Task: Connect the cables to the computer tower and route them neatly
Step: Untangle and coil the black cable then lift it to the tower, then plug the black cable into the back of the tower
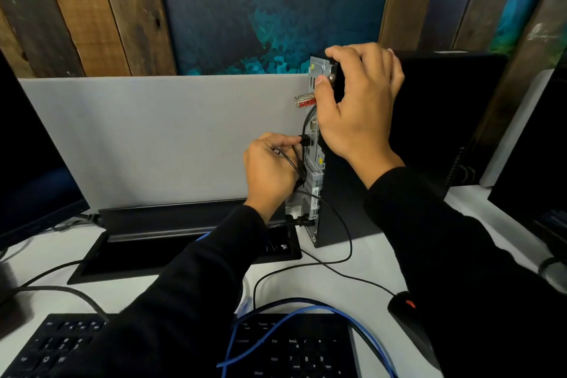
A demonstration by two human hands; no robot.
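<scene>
A slim black computer tower (429, 120) stands upright on the white desk, its metal rear panel (313, 169) facing left. My left hand (270, 169) pinches a black USB plug (304, 140) at a port midway up the panel, with thin black cable looped under its fingers. My right hand (359, 101) grips the tower's top rear corner, fingers over the top and thumb on the panel. A black power cord (302, 220) is plugged in near the panel's bottom. A thin black cable (346, 242) loops down to a black mouse (405, 307).
A blue cable (306, 313) and a thick black cable cross a black keyboard (294, 350) at the front. An open cable tray (184, 252) is set into the desk behind it. A grey divider (159, 138) stands at the back, monitors at both sides.
</scene>
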